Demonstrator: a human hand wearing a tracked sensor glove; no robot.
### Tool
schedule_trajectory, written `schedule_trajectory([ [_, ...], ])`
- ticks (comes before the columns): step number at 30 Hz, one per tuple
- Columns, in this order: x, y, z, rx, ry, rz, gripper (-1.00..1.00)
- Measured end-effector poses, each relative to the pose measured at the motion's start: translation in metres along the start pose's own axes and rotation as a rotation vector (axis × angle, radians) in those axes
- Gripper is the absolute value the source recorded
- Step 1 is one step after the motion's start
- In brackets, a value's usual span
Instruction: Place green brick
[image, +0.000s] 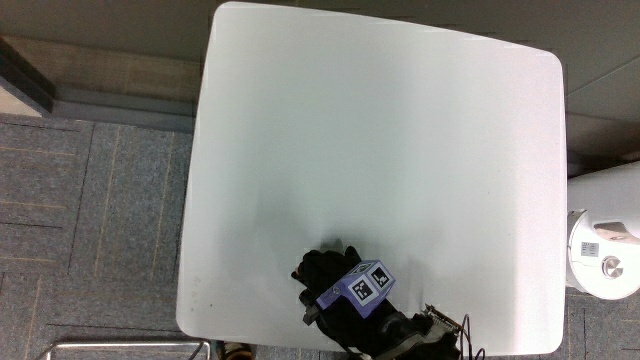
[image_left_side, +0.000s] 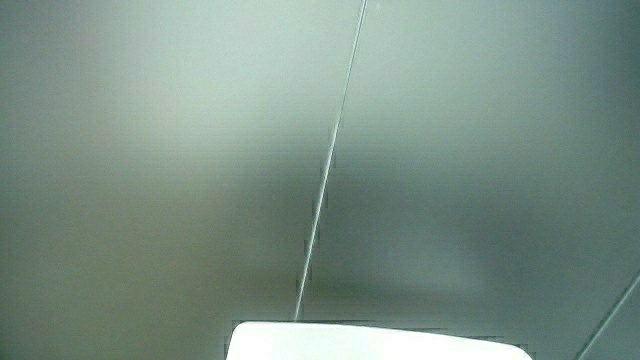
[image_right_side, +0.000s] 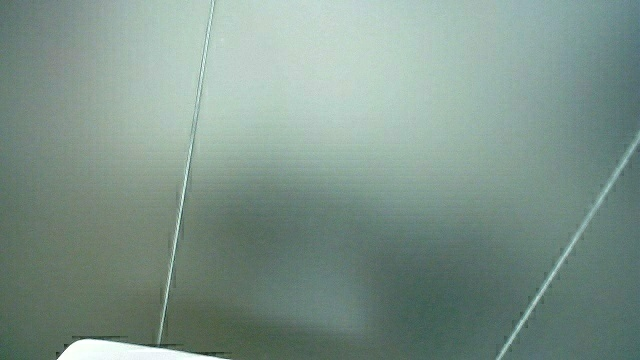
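Note:
No green brick shows in any view. In the main view the hand (image: 328, 272), in a black glove with a patterned cube (image: 364, 286) on its back, lies over the white table (image: 380, 150) close to the edge nearest the person. Its forearm runs off over that edge. The glove hides whatever may be under or inside the hand. Both side views show only a pale wall, with a thin strip of the table's edge (image_left_side: 380, 340) low in the picture.
A white rounded appliance (image: 604, 256) stands on the floor beside the table. Grey carpet (image: 90, 220) lies around the table, and a metal bar (image: 130, 345) shows near the table's corner closest to the person.

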Motion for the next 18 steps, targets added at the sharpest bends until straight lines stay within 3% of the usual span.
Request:
schedule_trajectory([
  [6, -0.004, -0.003, 0.009, -0.003, 0.026, 0.019, -0.81],
  [9, -0.006, -0.003, 0.015, 0.004, 0.016, 0.022, -0.89],
  [10, -0.004, -0.002, 0.014, 0.002, -0.013, 0.022, -0.92],
  [18, 0.009, 0.006, 0.026, -0.069, -0.044, -0.032, -1.0],
])
